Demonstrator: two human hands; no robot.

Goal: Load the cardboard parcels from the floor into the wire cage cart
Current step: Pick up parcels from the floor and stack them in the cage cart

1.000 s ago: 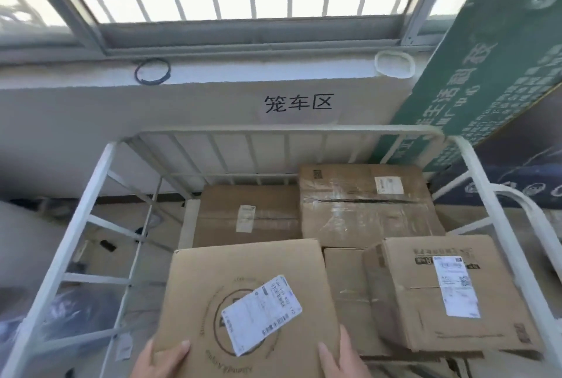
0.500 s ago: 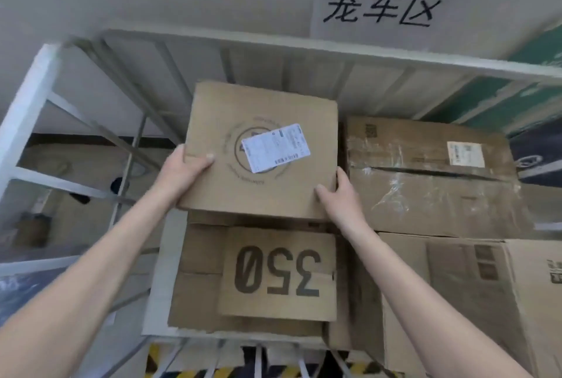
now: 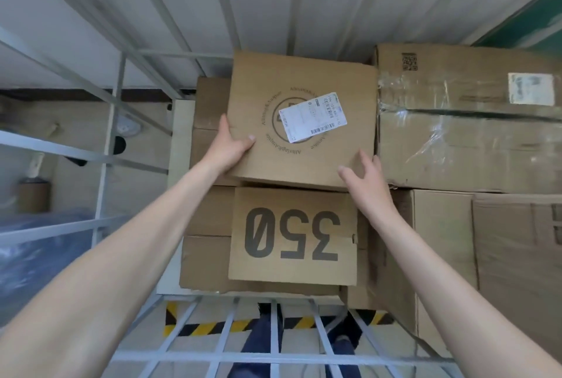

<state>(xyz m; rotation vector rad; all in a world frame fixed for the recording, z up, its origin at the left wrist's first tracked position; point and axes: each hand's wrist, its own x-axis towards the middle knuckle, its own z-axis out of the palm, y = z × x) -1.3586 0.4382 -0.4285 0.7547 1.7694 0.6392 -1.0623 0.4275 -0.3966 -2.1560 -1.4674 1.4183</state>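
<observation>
Setting the parcel [image 3: 301, 122] down in the cart [image 3: 114, 110], seemingly the placing step. Pinching its near corner with the left hand [image 3: 231, 149], thumb on top. Lying just ahead of both hands, beyond the 350 box [image 3: 292, 234], over a lower box [image 3: 209, 110]. Touching the other near corner with the right hand [image 3: 365, 177], fingers [image 3: 376, 164] loose and fairly straight, beside the taped box [image 3: 468, 140]. Calls next, likely, for freeing both hands and fetching another parcel.

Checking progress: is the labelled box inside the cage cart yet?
Inside: the labelled box is over stacked cartons, beyond the cart's front bars.
</observation>
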